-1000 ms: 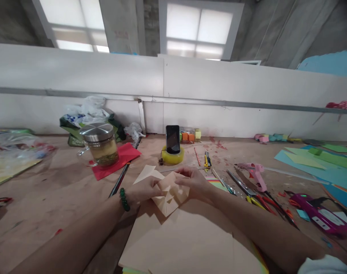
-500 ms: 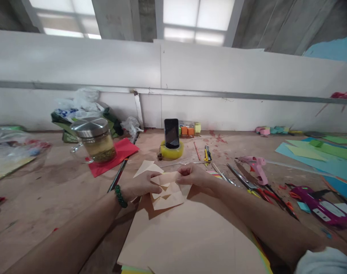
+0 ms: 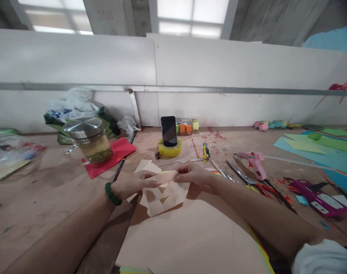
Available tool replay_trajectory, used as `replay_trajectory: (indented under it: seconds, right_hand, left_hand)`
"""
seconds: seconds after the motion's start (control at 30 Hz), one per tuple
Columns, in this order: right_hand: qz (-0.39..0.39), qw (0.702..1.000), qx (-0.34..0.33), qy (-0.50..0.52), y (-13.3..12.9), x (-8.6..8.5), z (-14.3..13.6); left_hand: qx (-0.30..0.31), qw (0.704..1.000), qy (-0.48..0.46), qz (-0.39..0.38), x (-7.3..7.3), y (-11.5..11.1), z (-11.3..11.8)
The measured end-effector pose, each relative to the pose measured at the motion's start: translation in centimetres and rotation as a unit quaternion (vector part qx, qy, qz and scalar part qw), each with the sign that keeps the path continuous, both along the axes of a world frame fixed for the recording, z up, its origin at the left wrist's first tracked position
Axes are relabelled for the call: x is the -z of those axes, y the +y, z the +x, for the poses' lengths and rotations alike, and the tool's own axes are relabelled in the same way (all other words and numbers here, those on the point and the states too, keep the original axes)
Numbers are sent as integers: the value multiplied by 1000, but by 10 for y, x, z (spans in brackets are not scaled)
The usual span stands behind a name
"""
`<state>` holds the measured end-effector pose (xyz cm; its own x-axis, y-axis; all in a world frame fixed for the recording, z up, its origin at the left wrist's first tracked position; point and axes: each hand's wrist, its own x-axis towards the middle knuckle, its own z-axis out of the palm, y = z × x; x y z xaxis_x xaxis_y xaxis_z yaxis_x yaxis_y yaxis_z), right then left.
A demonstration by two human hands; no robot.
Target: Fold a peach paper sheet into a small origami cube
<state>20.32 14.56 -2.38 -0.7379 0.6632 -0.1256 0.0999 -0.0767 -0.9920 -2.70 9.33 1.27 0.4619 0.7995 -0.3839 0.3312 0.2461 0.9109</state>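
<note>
The left hand point(image 3: 133, 184) and right hand point(image 3: 194, 173) are covering parts of the folded paper point(image 3: 169, 198), the glass mug point(image 3: 95, 146) is partly hiding the green bag point(image 3: 112, 125), and the view's edges are cutting off the paper stack point(image 3: 184, 239), white sleeve point(image 3: 323, 258), window point(image 3: 176, 10) and clear plastic point(image 3: 7, 147)

Left hand point(image 3: 133, 185): fingers closed in a pinch, pointing inward; wrist ringed by a green bead bracelet point(image 3: 112, 194); forearm slanting up from lower left. Right hand point(image 3: 192, 173): thumb and fingertips pinched, pointing inward; forearm bare, white sleeve point(image 3: 323, 258) near elbow.
</note>
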Motion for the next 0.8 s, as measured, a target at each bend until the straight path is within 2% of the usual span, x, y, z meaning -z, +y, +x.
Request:
replay_trajectory:
  seconds: [0.13,0.27,0.43,0.57,0.67,0.8]
  right_hand:
    - [35,999,-14,-6,-2,0,-3]
    - [96,995,-24,-1,1,3,-6]
    - [203,979,-11,3,2,9,-10]
    - [238,971,-18,2,1,10,-8]
    - [221,975,21,1,-2,9,-9]
    - [101,989,98,34,-6,10,-13]
  left_hand:
    - [5,998,52,33,4,-5,12]
    - [-19,990,115,83,4,-8,21]
    - [-24,988,119,100,6,-9,23]
    - [-38,984,118,130,10,-6,19]
    - [-47,981,120,144,12,-4,16]
    - [-34,989,76,122,12,-6,16]
